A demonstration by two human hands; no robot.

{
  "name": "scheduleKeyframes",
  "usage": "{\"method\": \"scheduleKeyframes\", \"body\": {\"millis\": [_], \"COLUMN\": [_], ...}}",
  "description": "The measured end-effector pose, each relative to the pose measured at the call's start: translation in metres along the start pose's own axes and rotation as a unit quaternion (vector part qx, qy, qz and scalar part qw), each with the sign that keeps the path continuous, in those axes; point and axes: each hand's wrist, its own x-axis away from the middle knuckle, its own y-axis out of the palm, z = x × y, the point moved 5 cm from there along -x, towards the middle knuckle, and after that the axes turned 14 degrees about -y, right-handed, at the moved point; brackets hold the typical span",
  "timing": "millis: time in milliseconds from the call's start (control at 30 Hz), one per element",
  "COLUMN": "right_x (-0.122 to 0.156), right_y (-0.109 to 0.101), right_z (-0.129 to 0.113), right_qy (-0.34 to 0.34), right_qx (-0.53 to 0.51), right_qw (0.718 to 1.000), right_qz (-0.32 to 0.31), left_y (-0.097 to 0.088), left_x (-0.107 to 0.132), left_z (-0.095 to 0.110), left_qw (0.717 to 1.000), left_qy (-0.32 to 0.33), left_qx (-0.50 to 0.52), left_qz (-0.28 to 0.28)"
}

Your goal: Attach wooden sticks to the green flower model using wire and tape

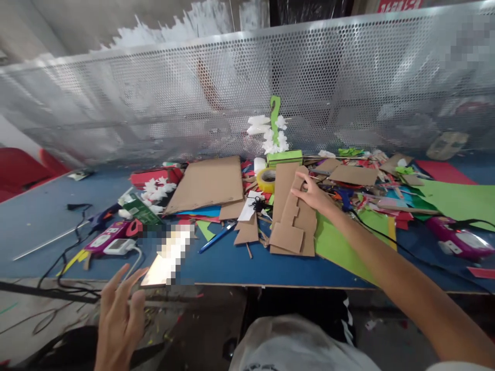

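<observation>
My right hand [312, 197] pinches the upper end of a notched cardboard cutout [286, 234] between thumb and fingers. The cutout lies over larger brown cardboard sheets [279, 180] on the blue table. My left hand [120, 317] is low at the table's front edge, its fingers apart and nothing in them. Just beyond its fingertips lies a flat device with a bright, partly blurred screen [170, 255]. A white charger [119, 247] with a cable sits close by. A blue pen [216, 238] rests between the device and the cardboard.
A perforated metal panel [174, 98] stands along the table's back. In front of it rise a green-and-white paper figure [275, 129] and a roll of yellow tape [265, 180]. Scraps, green sheets [356, 247], a purple power strip [460, 237] and a black cord spread to the right.
</observation>
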Motion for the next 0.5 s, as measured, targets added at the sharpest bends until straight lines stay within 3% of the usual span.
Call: {"method": "scheduleKeyframes", "body": {"millis": [200, 400, 500], "right_x": [0.003, 0.001, 0.0], "right_y": [-0.003, -0.002, -0.001], "right_z": [-0.009, -0.007, -0.004], "right_qy": [0.005, -0.015, -0.024], "right_qx": [0.059, 0.041, 0.044], "right_qw": [0.998, 0.999, 0.999], "right_qz": [-0.022, -0.013, -0.014], "left_y": [0.004, 0.007, 0.008], "left_x": [-0.002, 0.002, 0.002], "left_z": [0.001, 0.009, 0.01], "left_qw": [0.999, 0.997, 0.996], "left_qy": [-0.022, 0.051, 0.056], "left_qx": [-0.022, -0.02, -0.012], "left_qz": [-0.022, -0.055, -0.071]}}
